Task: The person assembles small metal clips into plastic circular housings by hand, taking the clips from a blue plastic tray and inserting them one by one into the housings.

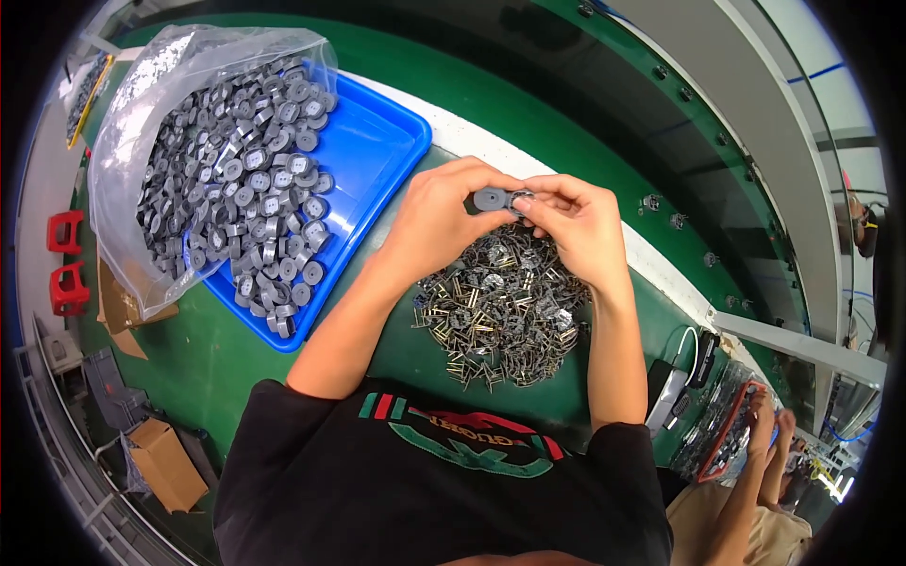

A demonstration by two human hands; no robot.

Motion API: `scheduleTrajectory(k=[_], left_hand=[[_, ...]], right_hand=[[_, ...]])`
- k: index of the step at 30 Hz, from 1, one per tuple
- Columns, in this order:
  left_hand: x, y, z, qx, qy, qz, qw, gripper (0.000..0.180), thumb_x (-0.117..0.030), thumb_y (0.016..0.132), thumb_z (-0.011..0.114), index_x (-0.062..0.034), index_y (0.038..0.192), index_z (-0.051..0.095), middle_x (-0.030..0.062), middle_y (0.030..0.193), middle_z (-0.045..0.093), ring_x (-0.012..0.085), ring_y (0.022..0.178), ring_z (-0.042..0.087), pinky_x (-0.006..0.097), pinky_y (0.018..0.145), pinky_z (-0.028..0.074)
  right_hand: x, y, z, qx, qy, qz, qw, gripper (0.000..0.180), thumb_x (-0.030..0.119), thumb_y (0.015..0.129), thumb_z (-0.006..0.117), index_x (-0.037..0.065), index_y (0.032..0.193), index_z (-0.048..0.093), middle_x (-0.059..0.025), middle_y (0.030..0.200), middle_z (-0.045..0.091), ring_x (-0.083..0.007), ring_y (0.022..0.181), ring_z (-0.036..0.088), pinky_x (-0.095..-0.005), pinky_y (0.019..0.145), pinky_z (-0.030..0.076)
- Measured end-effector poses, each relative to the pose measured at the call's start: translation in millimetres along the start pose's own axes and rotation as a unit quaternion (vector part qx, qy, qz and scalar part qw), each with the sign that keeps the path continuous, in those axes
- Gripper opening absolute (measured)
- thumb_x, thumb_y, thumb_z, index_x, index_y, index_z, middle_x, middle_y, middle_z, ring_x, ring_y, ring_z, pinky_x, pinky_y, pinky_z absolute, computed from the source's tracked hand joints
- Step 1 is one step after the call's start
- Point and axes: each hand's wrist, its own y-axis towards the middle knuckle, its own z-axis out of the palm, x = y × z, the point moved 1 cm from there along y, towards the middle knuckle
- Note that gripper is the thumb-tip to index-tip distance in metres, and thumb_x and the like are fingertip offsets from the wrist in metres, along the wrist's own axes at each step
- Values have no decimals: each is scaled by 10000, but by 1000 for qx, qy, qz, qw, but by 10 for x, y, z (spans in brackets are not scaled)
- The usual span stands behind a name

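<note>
Above a pile of small dark parts with brassy metal pins (500,325), my two hands meet, fingertips nearly touching. Pinched in my left hand (429,217) is a round grey plastic cap (489,198) with a small centre mark. My right hand (587,231) closes on a small dark part with shiny metal (518,200), held right against the cap's edge; fingers partly hide it. To the left, a blue tray (382,127) carries many similar grey caps (255,189), heaped in and spilling from a clear plastic bag (123,174).
A pale ledge (656,259) separates the green table from a green belt with scattered small parts (678,221). At right are a white-and-black device (666,398) with a cable and another person's hands (761,424) over a red-edged tray (727,434). Red stools (66,290) and a cardboard box (168,464) stand left.
</note>
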Motion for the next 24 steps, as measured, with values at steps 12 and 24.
scheduleTrajectory(k=[12,24], left_hand=[[120,57,-139,-81,-82,-53,992,266,-79,822,746,-18,1077,705,56,997,684,103,802,611,248,725,497],[238,52,-300,-81,-526,-52,845,332,-173,971,586,46,1220,587,102,1017,655,167,854,637,272,775,511]], right_hand=[[-391,665,-932,-219,-323,-51,919,298,221,836,699,-35,988,711,-122,849,722,-210,738,670,-320,708,507],[21,171,184,112,-342,-293,886,330,45,749,656,123,1067,694,-82,996,621,-269,964,605,-372,822,505]])
